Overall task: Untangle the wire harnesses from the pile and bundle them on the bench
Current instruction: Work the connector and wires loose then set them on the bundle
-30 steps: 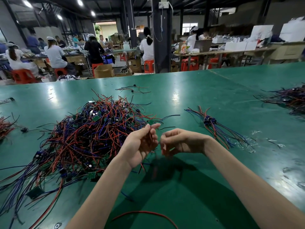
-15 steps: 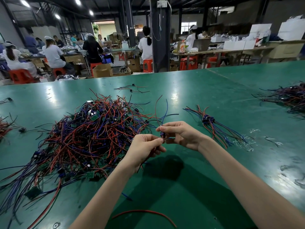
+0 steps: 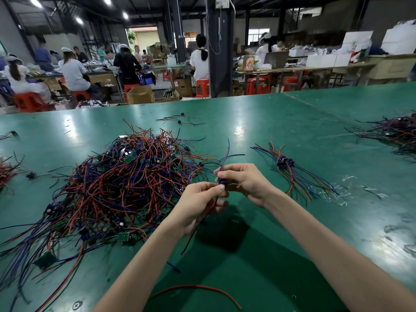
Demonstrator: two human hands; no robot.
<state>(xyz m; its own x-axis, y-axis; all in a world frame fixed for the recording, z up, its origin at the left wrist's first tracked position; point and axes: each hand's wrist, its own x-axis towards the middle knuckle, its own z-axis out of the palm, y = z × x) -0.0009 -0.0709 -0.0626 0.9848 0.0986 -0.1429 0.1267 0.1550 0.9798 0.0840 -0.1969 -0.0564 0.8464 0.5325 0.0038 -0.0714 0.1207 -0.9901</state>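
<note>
A big tangled pile of red, blue and black wire harnesses [image 3: 117, 185] with small green boards lies on the green bench [image 3: 258, 255], left of centre. Just right of it, my left hand [image 3: 198, 203] and my right hand [image 3: 243, 181] both pinch one harness [image 3: 222, 181] lifted above the bench. Its blue connector sits between my fingertips, its wire ends stick up past my right hand, and red and dark wires hang down below my left hand. A sorted bundle of harnesses [image 3: 292, 170] lies to the right of my hands.
Another wire heap [image 3: 396, 131] is at the far right, a few loose harnesses [image 3: 180, 120] lie at the back, more wires [image 3: 9, 174] at the left edge. A loose red wire [image 3: 198, 289] lies near me. Clear plastic scraps [image 3: 346, 190] are scattered right. People sit at benches behind.
Both hands rose slightly and shifted right, drawing one harness free of the pile. Its wire ends now stand up above my right hand, and its tails hang below my left.
</note>
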